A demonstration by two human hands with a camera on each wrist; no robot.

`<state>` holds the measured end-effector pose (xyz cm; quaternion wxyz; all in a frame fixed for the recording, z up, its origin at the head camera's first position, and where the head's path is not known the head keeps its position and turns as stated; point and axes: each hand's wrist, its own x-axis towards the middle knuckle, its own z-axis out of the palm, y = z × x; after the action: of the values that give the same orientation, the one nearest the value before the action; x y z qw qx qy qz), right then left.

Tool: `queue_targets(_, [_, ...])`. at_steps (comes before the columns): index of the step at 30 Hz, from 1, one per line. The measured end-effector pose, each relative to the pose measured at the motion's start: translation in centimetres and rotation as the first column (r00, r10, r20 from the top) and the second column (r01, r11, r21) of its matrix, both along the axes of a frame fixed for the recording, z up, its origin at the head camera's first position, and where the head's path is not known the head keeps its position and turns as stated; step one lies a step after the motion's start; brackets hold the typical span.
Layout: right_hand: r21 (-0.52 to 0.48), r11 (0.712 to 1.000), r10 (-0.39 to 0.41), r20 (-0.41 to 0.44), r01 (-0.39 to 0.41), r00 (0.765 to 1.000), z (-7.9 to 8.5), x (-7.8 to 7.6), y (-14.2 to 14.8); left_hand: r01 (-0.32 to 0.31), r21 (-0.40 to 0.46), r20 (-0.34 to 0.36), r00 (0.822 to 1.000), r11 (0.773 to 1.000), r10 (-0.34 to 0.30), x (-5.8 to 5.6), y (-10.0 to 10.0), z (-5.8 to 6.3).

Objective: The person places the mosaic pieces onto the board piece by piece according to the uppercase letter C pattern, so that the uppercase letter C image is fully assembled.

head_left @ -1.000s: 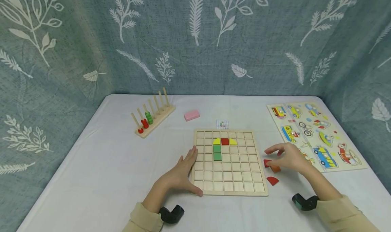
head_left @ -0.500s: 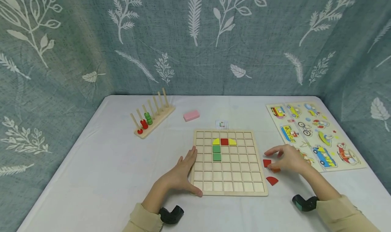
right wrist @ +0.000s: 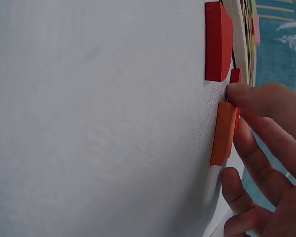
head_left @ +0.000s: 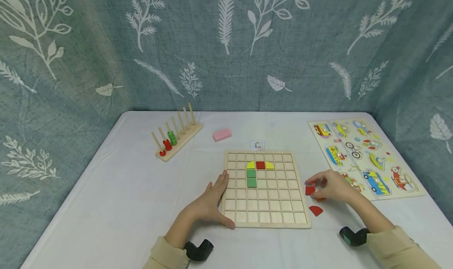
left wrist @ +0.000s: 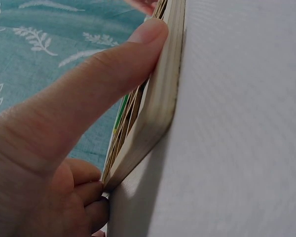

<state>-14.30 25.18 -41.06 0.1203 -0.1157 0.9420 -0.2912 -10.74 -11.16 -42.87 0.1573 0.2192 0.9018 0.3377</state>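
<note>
A wooden grid board [head_left: 262,224] lies at the table's middle with yellow, red and green pieces set in its upper cells. My left hand [head_left: 209,202] rests at the board's near left corner, fingers along the left side and thumb [left wrist: 150,32] on the near edge. Just right of the board, my right hand [head_left: 334,185] pinches a small red piece [head_left: 310,190] between thumb and index finger, still at table level. An orange block [right wrist: 224,133] lies close under that hand, partly covered in the head view. Nearer me is a red quarter-round block [head_left: 316,210].
A patterned picture card [head_left: 257,145] lies behind the board. A pink block [head_left: 222,135] and a peg stand with red and green beads [head_left: 180,141] are at the back left. A vehicle puzzle board [head_left: 368,159] covers the right side, close to my right forearm.
My right index finger has lowered toward the thumb at the red piece, which has turned slightly. My left hand stays on the board.
</note>
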Motion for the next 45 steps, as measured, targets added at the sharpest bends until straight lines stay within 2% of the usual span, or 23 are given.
queue_targets(8, [-0.035, 0.998, 0.056, 0.006, -0.056, 0.998, -0.1, 0.1, 0.3, 0.001, 0.008, 0.010, 1.000, 1.000, -0.001, 0.2, 0.0, 0.0])
queue_targets(15, [-0.037, 0.997, 0.061, -0.011, -0.062, 0.998, -0.2, -0.2, 0.4, -0.003, 0.013, 0.004, 1.000, 1.000, 0.003, 0.1, -0.1, 0.1])
queue_targets(34, [-0.030, 0.999, -0.025, -0.051, 0.024, 0.998, 0.6, 0.4, -0.3, -0.008, 0.004, 0.000, 1.000, 1.000, 0.008, 0.1, 0.0, -0.1])
queue_targets(45, [-0.075, 0.997, -0.024, -0.060, 0.020, 0.998, 0.9, 0.6, -1.3, -0.014, 0.006, -0.003, 1.000, 1.000, 0.014, 0.2, 0.0, 0.0])
